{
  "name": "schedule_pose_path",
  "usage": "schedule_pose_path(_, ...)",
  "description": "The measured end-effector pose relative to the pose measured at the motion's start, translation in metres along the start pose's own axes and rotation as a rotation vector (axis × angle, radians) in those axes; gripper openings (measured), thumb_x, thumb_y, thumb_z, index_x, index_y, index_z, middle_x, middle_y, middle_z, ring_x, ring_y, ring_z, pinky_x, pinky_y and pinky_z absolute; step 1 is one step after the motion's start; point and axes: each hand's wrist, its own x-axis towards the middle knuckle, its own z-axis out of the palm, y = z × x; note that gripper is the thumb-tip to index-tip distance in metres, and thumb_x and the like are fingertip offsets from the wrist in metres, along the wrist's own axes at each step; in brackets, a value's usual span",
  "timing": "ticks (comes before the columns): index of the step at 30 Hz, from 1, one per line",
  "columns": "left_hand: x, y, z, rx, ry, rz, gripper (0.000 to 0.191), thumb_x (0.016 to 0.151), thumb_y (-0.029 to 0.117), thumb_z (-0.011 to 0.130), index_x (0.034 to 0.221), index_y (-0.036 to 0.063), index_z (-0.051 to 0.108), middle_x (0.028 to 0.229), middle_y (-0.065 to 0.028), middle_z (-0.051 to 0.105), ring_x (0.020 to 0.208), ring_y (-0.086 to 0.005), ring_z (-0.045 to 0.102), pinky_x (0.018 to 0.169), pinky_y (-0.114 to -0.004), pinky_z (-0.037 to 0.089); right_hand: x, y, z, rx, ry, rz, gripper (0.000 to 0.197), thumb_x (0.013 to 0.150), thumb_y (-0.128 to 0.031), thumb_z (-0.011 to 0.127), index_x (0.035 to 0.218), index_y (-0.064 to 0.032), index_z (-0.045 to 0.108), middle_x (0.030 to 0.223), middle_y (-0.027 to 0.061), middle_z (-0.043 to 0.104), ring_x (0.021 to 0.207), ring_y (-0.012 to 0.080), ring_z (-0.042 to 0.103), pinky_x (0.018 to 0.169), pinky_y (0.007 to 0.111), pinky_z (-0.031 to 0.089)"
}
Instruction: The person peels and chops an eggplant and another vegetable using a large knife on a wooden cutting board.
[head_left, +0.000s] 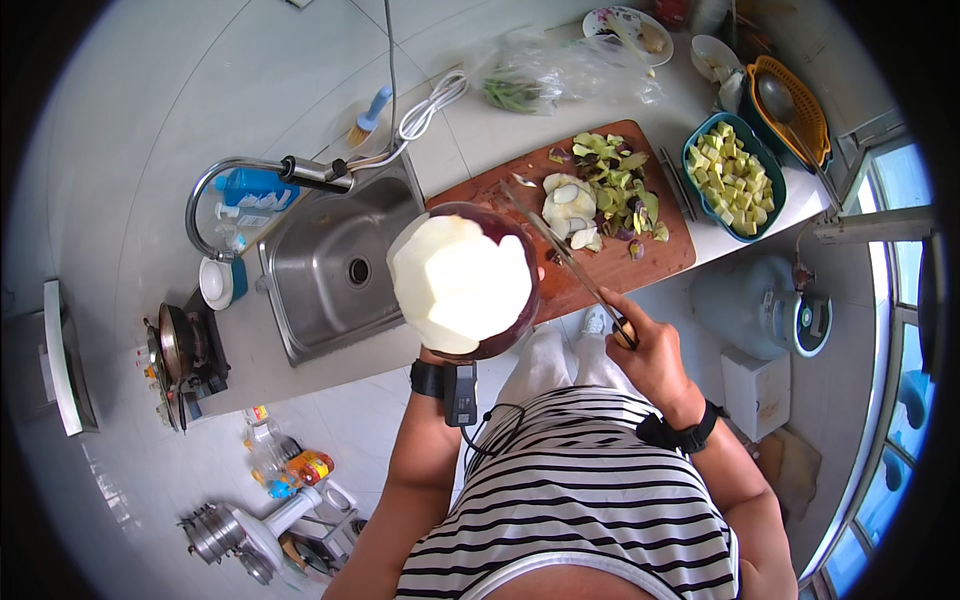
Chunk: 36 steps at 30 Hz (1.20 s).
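A large round purple eggplant (469, 281), peeled pale over most of its upper face, is held up over the edge of the wooden cutting board (480, 184). My left hand (541, 274) is beneath it, nearly all hidden; only a fingertip shows. Gripped by the handle in my right hand (651, 352) is a knife (559, 244), its blade pointing up and left, just right of the eggplant. Green and purple peelings (615, 180) and pale slices (568, 206) lie on the board. To its right stands a teal basket (780, 187) of pale cubes (729, 176).
A steel sink (330, 300) with a curved faucet (202, 202) is left of the board. Behind it lies a plastic bag (570, 71) with greens. A flowered plate (630, 34), a white bowl (712, 56) and an orange colander (799, 97) with a ladle stand at the back right.
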Motion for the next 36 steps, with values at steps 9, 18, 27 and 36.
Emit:
schedule_pose_path(9, 0.000, -0.015, -0.011, 0.046, 0.036, -0.035, 0.073, 0.090, 0.061, 0.052, 0.140, 0.0077, 0.044, 0.134, -0.0127, 0.055, 0.119, -0.0282, 0.055, 0.103, -0.044, 0.046, 0.009, -0.052, -0.028, -0.006, 0.109, -0.538, 0.076, 0.059, 0.003, 0.069, 0.131, -0.0180, 0.060, 0.076, 0.0080, 0.066, 0.062, 0.0260, 0.064, 0.058, 0.034, 0.052)
schedule_pose_path(18, -0.005, -0.018, -0.030, 0.117, 0.115, -0.030, 0.075, 0.088, 0.061, 0.056, 0.139, 0.0078, 0.045, 0.132, -0.0113, 0.056, 0.117, -0.0268, 0.057, 0.101, -0.043, 0.048, 0.009, -0.032, -0.016, -0.004, 0.081, -0.419, 0.074, 0.062, 0.004, 0.069, 0.131, -0.0193, 0.060, 0.083, 0.0094, 0.068, 0.067, 0.0290, 0.066, 0.060, 0.036, 0.053)
schedule_pose_path(27, -0.009, -0.018, -0.017, 0.222, 0.119, 0.034, 0.077, 0.087, 0.065, 0.055, 0.137, 0.0058, 0.048, 0.131, -0.0115, 0.059, 0.117, -0.0279, 0.058, 0.098, -0.042, 0.049, -0.004, 0.009, -0.013, 0.072, -0.004, -0.149, 0.063, 0.069, 0.003, 0.067, 0.129, -0.0172, 0.061, 0.087, 0.0177, 0.068, 0.073, 0.0319, 0.067, 0.069, 0.032, 0.053)
schedule_pose_path(36, 0.003, -0.001, -0.029, 0.153, 0.183, -0.004, 0.074, 0.092, 0.066, 0.040, 0.138, 0.0085, 0.047, 0.135, -0.0127, 0.056, 0.119, -0.0314, 0.058, 0.099, -0.047, 0.049, -0.014, 0.011, -0.021, 0.088, 0.009, 0.089, 0.059, 0.071, 0.000, 0.065, 0.129, -0.0140, 0.061, 0.071, 0.0137, 0.059, 0.057, 0.0283, 0.056, 0.064, 0.030, 0.051)
